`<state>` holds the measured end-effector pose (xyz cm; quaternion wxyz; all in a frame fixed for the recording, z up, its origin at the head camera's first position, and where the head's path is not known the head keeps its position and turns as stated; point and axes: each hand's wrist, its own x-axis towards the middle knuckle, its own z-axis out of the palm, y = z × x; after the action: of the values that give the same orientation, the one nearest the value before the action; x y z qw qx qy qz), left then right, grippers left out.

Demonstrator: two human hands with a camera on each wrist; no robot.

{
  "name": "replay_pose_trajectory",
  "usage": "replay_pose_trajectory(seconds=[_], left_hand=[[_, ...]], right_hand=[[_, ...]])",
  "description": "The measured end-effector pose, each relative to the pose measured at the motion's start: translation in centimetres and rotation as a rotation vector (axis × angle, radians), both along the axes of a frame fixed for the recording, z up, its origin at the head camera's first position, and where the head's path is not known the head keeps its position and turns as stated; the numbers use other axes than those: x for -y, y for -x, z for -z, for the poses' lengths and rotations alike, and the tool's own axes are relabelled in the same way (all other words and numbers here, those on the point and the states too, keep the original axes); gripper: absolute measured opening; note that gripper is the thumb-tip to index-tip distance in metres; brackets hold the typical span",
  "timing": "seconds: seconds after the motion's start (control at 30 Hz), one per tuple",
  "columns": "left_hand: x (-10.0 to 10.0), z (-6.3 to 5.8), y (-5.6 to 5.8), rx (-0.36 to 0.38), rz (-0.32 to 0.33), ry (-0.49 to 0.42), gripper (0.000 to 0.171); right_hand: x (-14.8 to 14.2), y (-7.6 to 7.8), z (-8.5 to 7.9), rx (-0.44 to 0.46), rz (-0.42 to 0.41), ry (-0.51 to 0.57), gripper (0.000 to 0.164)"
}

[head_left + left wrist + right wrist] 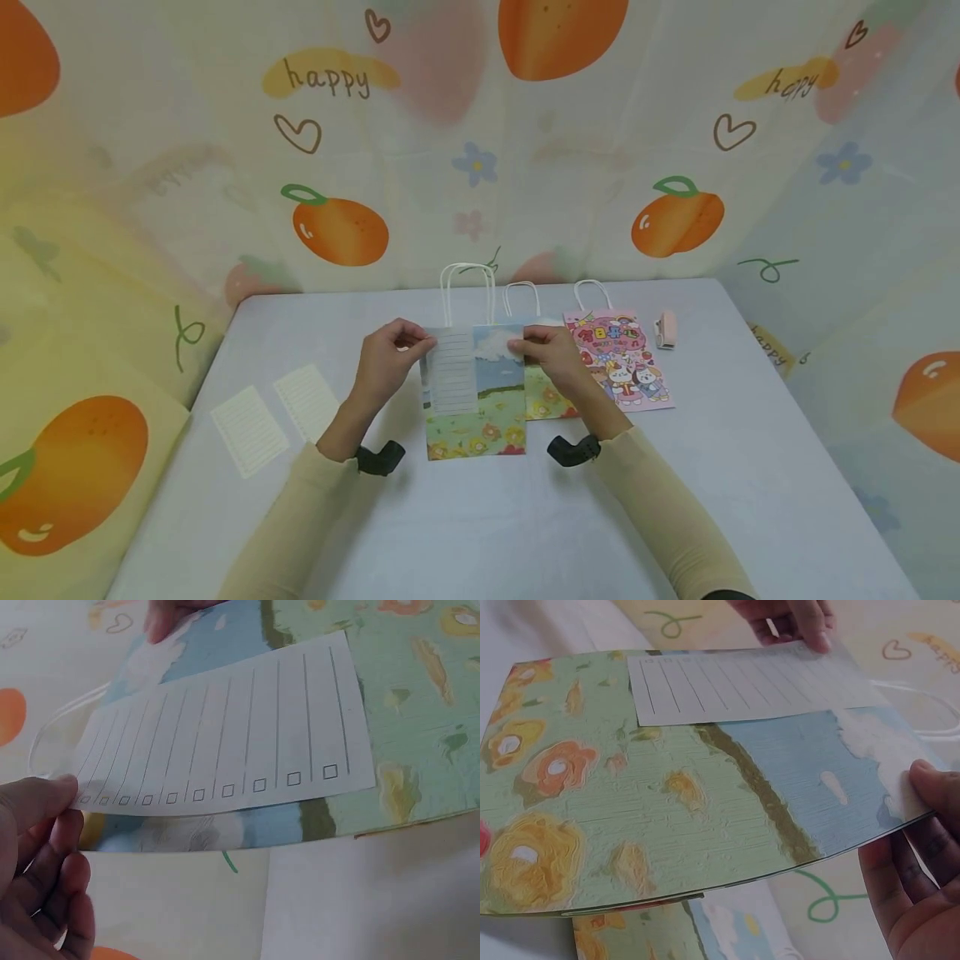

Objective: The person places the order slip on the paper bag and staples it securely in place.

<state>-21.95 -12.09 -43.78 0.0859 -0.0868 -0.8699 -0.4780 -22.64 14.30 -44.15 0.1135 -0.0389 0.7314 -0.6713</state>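
A paper gift bag (498,417) painted with sky, grass and flowers is held up between both hands, its white handles upward. On the left part of its face lies a lined checklist sheet (453,371), with small boxes along one edge in the left wrist view. My left hand (386,358) pinches the bag's upper left corner, thumb over the sheet's corner (90,791). At the upper right edge, my right hand (555,354) pinches the bag, thumb on the painted cloud and fingers behind (922,877).
Two more lined sheets (250,431) lie on the white table at the left. Behind the held bag is a similar flowered bag (546,396), partly hidden. A pink cartoon bag (618,362) lies beside it, and a small pink stapler-like object (666,330) sits farther right.
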Motion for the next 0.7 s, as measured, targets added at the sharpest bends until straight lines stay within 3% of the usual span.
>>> replay_pose_trajectory(seconds=[0.2, 0.5, 0.7], left_hand=[[-1.2, -0.1, -0.4, -0.131, -0.066, 0.096, 0.017], [-3.1, -0.1, -0.9, -0.186, -0.13, 0.146, 0.017], [-3.8, -0.1, -1.1, -0.269, -0.195, 0.154, 0.017]], right_hand=[[0.1, -0.1, 0.0, 0.0, -0.009, -0.017, 0.03], [0.0, -0.2, 0.0, -0.017, -0.02, 0.022, 0.031], [-0.1, -0.2, 0.0, -0.016, -0.026, 0.029, 0.032]])
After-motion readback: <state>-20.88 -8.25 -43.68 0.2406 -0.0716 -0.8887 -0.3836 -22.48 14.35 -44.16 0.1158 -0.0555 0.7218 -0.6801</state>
